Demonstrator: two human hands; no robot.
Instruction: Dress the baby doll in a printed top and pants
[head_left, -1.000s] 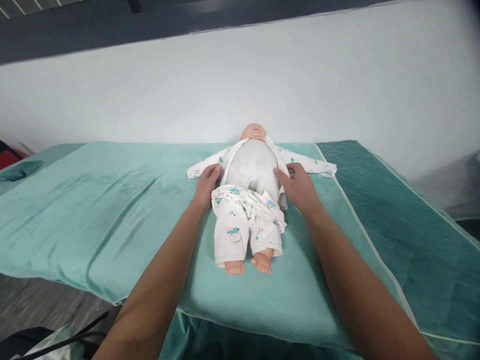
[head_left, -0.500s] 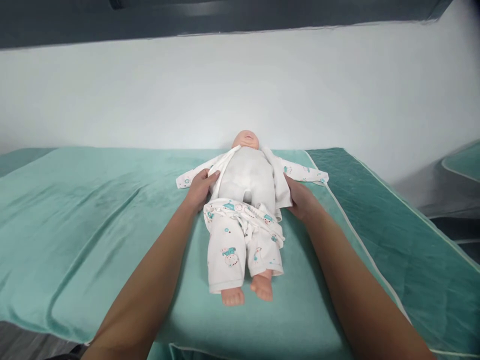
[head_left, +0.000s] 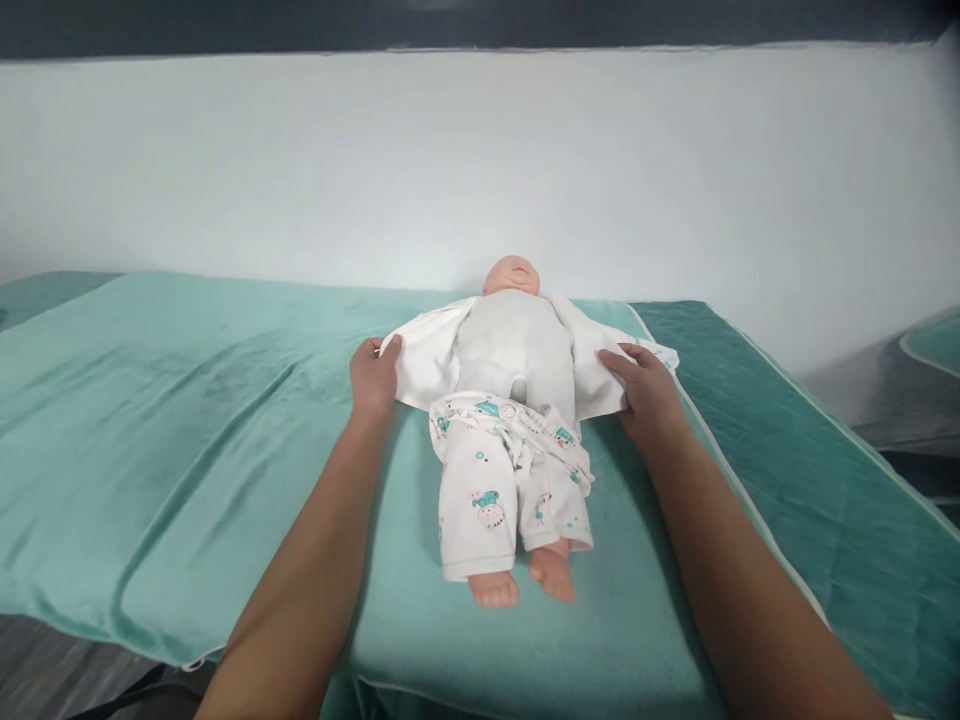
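A baby doll lies on its back, head toward the wall and feet toward me. Its white baby shirt is spread apart at the front, baring the pale cloth torso. My left hand pinches the shirt's left front panel and draws it out sideways. On the other side, my right hand grips the right front panel near the sleeve, which it partly hides. White printed pants cover the doll's legs, their waistband bunched at the hips. Both bare feet stick out below the cuffs.
A light green cover lies under the doll, with folds on the left. Darker green quilted cloth extends along the right. Behind stands a white wall. Grey floor shows at the lower left.
Both hands have moved outward from the doll's sides, pulling the two shirt fronts wide apart. More of the shirt's plain inner side shows. The view has shifted slightly.
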